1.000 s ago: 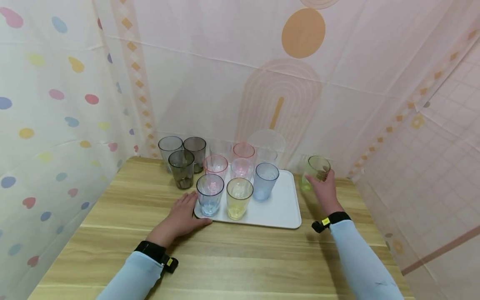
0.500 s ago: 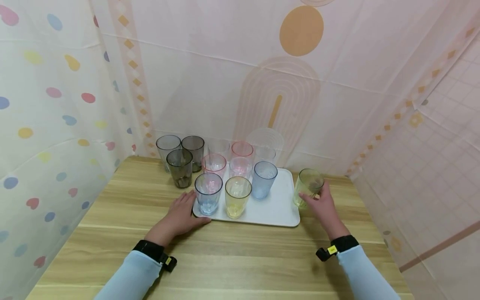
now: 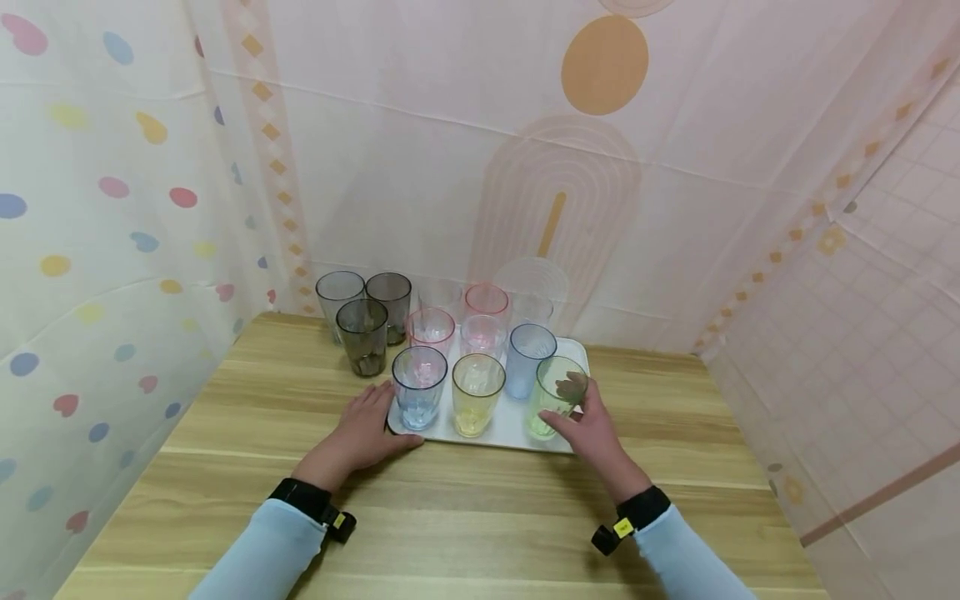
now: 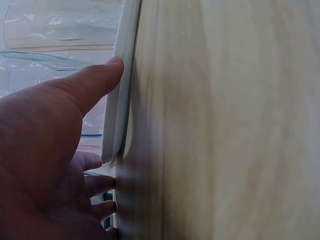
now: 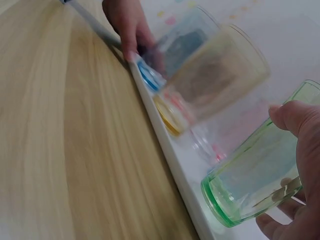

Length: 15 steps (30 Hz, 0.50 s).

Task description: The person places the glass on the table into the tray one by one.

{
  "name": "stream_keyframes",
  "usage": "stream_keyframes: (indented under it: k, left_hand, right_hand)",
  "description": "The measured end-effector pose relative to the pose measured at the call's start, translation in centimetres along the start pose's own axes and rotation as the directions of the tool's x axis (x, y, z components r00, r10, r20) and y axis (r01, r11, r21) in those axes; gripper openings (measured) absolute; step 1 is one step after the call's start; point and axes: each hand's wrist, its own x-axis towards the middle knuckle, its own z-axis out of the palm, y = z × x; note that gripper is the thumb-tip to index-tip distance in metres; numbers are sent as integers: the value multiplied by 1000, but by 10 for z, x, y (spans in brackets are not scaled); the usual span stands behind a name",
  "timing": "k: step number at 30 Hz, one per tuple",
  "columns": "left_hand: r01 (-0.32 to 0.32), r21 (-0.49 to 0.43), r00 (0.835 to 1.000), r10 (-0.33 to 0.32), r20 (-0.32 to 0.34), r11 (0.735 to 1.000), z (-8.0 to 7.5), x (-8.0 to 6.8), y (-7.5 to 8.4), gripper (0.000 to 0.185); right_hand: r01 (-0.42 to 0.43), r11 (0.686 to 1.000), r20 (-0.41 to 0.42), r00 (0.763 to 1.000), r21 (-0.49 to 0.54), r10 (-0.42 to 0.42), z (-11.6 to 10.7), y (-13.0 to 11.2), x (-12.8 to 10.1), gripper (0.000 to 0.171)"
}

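My right hand (image 3: 602, 435) grips a clear green glass (image 3: 545, 402) by its right side, upright over the front right of a white tray (image 3: 513, 423). In the right wrist view the green base is low over the tray; I cannot tell whether it touches. My left hand (image 3: 365, 431) rests at the tray's front left corner, thumb along the front rim and fingers extended along the left side. Beside the left hand stands a blue glass (image 3: 418, 392). A yellow glass (image 3: 477, 400) is between it and the green one, with a pale blue glass (image 3: 527, 367) behind.
Further back on the tray are pinkish glasses (image 3: 431, 327) and clear ones, partly hidden by those in front. Several dark grey glasses (image 3: 363, 342) stand on the wooden table (image 3: 480, 517) left of the tray. A patterned curtain (image 3: 420, 183) hangs behind the table.
My right hand has carried the green glass leftward and nearer, from the table right of the tray to over its front right part. The left hand has stayed at the corner.
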Motion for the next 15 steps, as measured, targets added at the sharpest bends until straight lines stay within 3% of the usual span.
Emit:
stream_keyframes:
  k: [7, 15]
  left_hand:
    - [8, 6, 1000, -8, 9, 1000, 2, 2, -2, 118]
    - [1, 12, 1000, -1, 6, 1000, 1, 2, -2, 117]
  right_hand:
    - [35, 999, 48, 998, 18, -36, 23, -7, 2, 82]
    - [52, 998, 64, 997, 19, -53, 33, -7, 3, 81]
